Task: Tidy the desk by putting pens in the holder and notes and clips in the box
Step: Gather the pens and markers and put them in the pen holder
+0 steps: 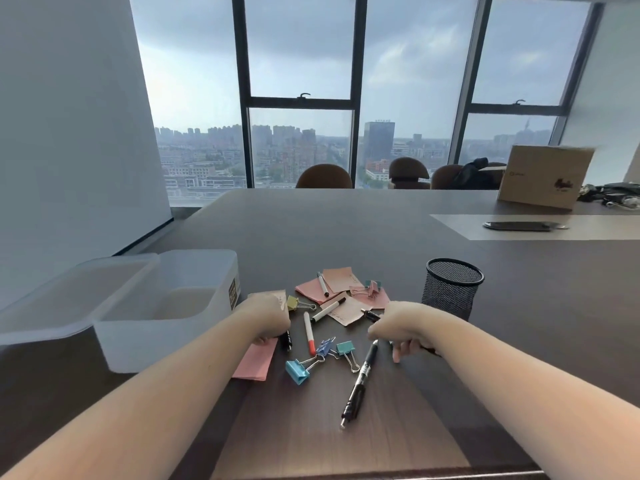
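My left hand (266,317) is curled down over a pink note (256,360), and a short black pen (286,341) sticks out from under it, apparently gripped. My right hand (398,327) is shut on another black pen (370,315), just left of the black mesh holder (453,289). A long black pen (360,379) lies below my right thumb. Between my hands lie a red-tipped marker (309,332), two white markers (327,310), more pink notes (341,278) and several binder clips (297,372). The clear plastic box (166,334) stands open at the left.
The box's lid (52,299) lies beside it at the far left. A cardboard carton (543,178), a flat dark object (519,226) and cables (620,195) sit far right. Brown chairs (323,176) line the table's far edge before the windows.
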Tool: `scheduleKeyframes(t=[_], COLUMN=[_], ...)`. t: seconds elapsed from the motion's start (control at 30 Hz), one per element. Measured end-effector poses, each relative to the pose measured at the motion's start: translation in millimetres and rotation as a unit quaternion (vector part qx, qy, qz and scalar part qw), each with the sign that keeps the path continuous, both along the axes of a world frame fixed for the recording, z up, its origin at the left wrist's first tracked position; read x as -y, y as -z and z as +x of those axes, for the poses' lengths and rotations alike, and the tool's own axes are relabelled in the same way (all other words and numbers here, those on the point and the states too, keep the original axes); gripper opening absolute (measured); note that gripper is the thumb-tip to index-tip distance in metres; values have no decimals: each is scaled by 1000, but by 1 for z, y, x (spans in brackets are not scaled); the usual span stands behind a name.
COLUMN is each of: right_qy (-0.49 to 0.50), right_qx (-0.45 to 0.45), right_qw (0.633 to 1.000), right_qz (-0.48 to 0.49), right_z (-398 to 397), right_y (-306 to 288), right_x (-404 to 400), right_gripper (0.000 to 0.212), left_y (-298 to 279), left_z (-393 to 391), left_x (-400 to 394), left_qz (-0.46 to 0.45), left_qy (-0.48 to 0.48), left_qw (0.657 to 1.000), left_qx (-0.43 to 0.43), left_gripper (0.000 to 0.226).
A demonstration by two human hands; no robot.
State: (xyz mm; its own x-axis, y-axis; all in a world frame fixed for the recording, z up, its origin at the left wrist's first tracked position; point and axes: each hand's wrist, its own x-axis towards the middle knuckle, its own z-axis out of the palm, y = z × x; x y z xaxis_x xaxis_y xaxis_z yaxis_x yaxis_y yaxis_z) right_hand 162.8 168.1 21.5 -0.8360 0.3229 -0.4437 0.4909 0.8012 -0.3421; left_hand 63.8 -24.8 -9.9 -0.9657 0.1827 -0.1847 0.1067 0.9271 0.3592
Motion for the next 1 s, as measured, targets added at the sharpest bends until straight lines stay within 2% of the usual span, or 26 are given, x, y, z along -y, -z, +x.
scheduleKeyframes(t=[0.17,0.23,0.33,0.37,0.4,0.43,0.5,0.63,0.73,0.8,0.87,0.93,1.0], right_qy=[-12,4,34,31,29,25,30,46,40,31,17,0,-9], right_qx=[49,58,-31,-62,-88,-105,-130,-163,-138,-106,-78,-75,-94], right_qw=[999,998,999,998,996,994,991,984,987,989,989,983,978], right_qz=[-5,-19,-18,-7,10,27,29,45,74,94,125,166,185], right_z=[-4,-6,-5,-5,-7,-10,-19,-29,-31,-32,-33,-33,-33], right_y=[15,18,16,14,13,14,11,7,10,17,28,33,34], right_x=[13,15,18,18,16,12,4,-11,-17,-17,-15,-12,-9], right_gripper=[30,21,14,4,13,32,51,38,30,44,59,62,62], left_y=[1,2,3,4,6,7,9,8,8,12,19,22,22], left_z=[6,7,7,6,4,3,-1,-5,-6,-6,-5,-3,-3], left_x=[-3,-4,-7,-7,-8,-7,-7,-11,-18,-22,-26,-30,-33], left_qz=[-15,-23,-49,-64,-79,-88,-91,-89,-116,-142,-148,-143,-116], left_qy=[7,8,11,17,20,20,14,46,62,57,47,39,30], left_qw=[1000,1000,998,997,995,993,991,987,980,975,973,976,984], left_qx=[5,-3,-28,-38,-53,-70,-95,-126,-147,-163,-169,-157,-129], left_gripper=[19,19,18,20,30,40,45,40,50,61,60,49,47])
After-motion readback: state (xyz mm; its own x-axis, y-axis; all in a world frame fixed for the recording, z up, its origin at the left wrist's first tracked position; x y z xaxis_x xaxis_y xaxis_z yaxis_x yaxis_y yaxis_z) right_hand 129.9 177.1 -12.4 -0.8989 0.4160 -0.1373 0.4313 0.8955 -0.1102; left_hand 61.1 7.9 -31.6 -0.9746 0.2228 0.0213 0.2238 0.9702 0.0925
